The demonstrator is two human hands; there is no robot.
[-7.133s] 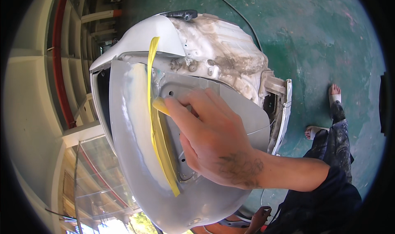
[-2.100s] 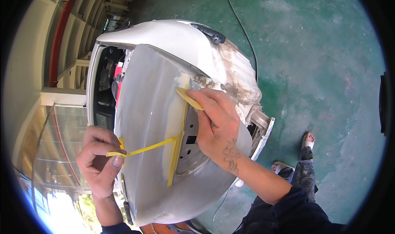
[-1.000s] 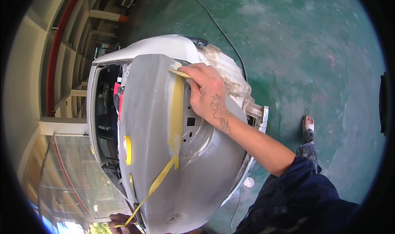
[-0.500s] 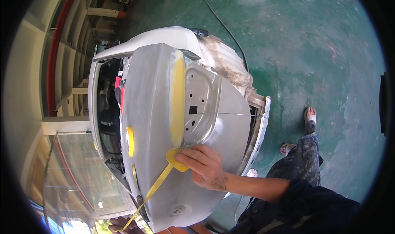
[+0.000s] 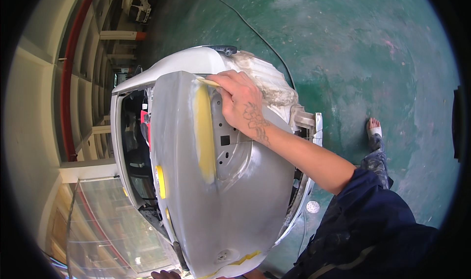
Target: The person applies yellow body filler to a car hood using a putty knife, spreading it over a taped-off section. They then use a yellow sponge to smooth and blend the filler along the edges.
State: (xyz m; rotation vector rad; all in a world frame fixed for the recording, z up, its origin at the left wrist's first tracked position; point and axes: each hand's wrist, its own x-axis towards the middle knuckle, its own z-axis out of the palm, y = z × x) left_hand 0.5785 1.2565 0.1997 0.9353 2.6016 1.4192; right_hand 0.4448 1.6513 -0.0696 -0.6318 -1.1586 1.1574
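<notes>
My right hand is closed at the far edge of a grey-primed car boot lid. A thin pale yellow edge pokes out beside its fingertips. It looks like a roll of yellow tape, mostly hidden by the hand. Along the lid runs a band of yellow filler, next to the pressed plate recess with holes. At the bottom rim only part of my left hand shows, too cut off to read its fingers. A crinkled yellow strip lies at the lid's near edge.
A yellow ring with a pale middle rests by the lid's window side. The white car body surrounds the lid. A dark hose crosses the green floor. My foot stands at the right.
My right hand has moved from the middle of the lid to its far edge. The yellow strip stretched between my two hands no longer shows there. The left hand is lower and more cut off.
</notes>
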